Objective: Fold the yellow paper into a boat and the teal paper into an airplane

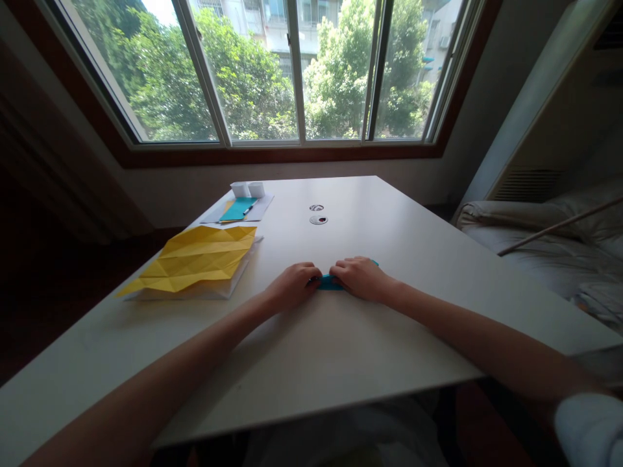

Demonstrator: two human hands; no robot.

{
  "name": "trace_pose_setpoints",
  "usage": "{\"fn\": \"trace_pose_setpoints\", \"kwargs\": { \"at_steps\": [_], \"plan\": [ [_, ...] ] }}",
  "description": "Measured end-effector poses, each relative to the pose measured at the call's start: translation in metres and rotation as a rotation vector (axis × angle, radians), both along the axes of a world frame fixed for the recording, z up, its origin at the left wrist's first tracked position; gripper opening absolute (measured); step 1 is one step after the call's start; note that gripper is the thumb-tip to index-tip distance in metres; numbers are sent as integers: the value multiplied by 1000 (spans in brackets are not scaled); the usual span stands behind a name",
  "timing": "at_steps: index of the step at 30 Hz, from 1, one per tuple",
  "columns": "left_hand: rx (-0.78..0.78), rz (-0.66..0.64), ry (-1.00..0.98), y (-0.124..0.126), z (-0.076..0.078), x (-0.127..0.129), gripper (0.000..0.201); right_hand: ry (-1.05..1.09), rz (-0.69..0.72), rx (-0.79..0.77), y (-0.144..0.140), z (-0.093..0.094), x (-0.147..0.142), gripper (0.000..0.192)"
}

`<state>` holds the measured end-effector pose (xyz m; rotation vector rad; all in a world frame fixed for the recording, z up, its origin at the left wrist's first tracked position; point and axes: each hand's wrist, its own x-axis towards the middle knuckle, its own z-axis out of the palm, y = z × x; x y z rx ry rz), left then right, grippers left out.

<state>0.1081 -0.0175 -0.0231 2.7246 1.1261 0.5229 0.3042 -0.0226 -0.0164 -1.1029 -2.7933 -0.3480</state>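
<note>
A narrow strip of folded blue paper (330,283) lies on the white table between my two hands. My left hand (294,285) grips its left end, fingers curled and thumb pressed in. Over the right part rests my right hand (361,277), its fingers closed down on the paper. A small blue corner pokes out past the right knuckles. Most of the paper is hidden under my fingers, so its full shape cannot be made out.
Creased yellow paper (204,256) lies on white sheets at the left. Behind it are a teal sheet (236,209), a pen (251,207) and two white paper boxes (256,189). Two round flat pieces (318,220) lie mid-table. A pale sofa (516,227) stands right of the table (311,363).
</note>
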Motion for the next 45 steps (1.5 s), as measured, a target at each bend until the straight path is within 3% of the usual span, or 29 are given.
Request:
{"fn": "trace_pose_setpoints", "kwargs": {
  "at_steps": [8,15,22,28,31,34,36,41,45],
  "plan": [
    [-134,-1,174,9,16,-27,17,-26,-171,-318,13,22,35,15],
    [-334,71,206,18,26,-59,15,87,-204,-585,35,25,73,14],
    [-427,130,106,18,29,-69,9,182,-123,-622,39,22,79,18],
    [-267,206,153,23,30,-85,9,302,-19,-461,44,21,82,23],
    [-218,295,108,27,33,-92,7,350,-38,-253,46,22,83,21],
    [-236,305,17,28,35,-89,10,362,-64,-1,43,25,82,19],
    [-377,303,-116,27,35,-82,17,345,-59,111,40,27,80,19],
    [-958,355,-608,14,31,-56,35,307,-88,234,37,30,79,22],
    [-1221,404,-931,6,32,-41,33,278,-65,279,37,29,78,22]
  ]
}}
